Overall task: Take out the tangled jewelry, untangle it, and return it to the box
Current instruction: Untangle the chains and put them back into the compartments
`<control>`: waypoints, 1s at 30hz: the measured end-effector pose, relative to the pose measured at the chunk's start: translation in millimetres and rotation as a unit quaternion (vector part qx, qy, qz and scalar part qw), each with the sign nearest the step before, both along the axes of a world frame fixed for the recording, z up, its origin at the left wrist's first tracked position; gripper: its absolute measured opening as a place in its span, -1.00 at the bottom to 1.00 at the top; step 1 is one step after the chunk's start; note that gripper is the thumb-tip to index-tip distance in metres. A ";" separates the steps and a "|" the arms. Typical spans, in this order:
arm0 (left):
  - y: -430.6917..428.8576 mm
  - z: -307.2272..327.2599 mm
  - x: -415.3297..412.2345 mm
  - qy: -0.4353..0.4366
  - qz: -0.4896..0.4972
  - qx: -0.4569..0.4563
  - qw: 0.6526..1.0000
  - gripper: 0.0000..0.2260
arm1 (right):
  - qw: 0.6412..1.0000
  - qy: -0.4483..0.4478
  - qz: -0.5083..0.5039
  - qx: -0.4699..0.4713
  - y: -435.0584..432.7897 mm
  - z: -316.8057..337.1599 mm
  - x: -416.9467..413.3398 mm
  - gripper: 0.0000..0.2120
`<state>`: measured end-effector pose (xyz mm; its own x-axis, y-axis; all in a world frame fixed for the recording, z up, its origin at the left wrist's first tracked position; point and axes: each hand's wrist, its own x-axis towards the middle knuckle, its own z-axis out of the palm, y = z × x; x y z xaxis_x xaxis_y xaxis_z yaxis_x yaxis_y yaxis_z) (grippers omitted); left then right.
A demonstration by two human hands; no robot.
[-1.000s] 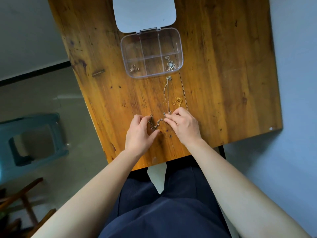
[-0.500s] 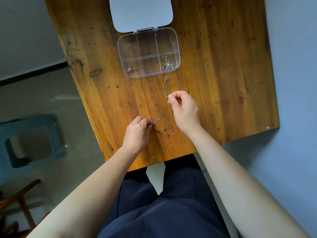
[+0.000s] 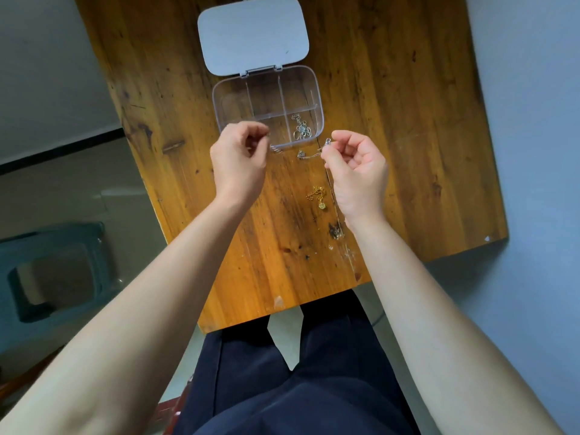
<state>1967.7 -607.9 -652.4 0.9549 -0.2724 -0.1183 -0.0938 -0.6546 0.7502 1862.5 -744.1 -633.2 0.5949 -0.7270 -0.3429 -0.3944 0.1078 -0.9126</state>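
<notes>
A clear plastic box [image 3: 317, 89] with several compartments lies open on the wooden table, its grey lid [image 3: 252, 32] flat behind it. A silver pendant chain [image 3: 301, 130] sits in its near right compartment. My left hand [image 3: 238, 161] and my right hand [image 3: 357, 167] are raised just in front of the box, each pinching one end of a thin silver chain [image 3: 309, 155] that hangs between them. My left hand covers the box's near left corner. A small gold chain [image 3: 318, 197] with a charm lies on the table beside my right wrist.
The wooden table [image 3: 408, 120] is narrow, with its left edge close to my left hand and its near edge over my lap. A teal plastic stool [image 3: 53, 271] stands on the floor to the left. A grey wall runs along the right.
Both hands have lifted away from the table's near part and moved toward the box, pulling apart with the silver chain stretched between them. The gold chain is uncovered now.
</notes>
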 end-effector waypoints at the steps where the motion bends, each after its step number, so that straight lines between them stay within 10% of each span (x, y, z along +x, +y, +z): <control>1: -7.1 0.4 7.3 0.000 -0.011 0.008 1.000 -0.90 | 1.000 0.001 0.004 -0.007 -1.4 1.3 0.5 -0.85; 30: 16.5 -28.7 19.7 -0.003 -0.163 0.255 0.953 -0.46 | 0.981 -0.093 0.095 -0.140 -43.6 63.3 96.1 -0.83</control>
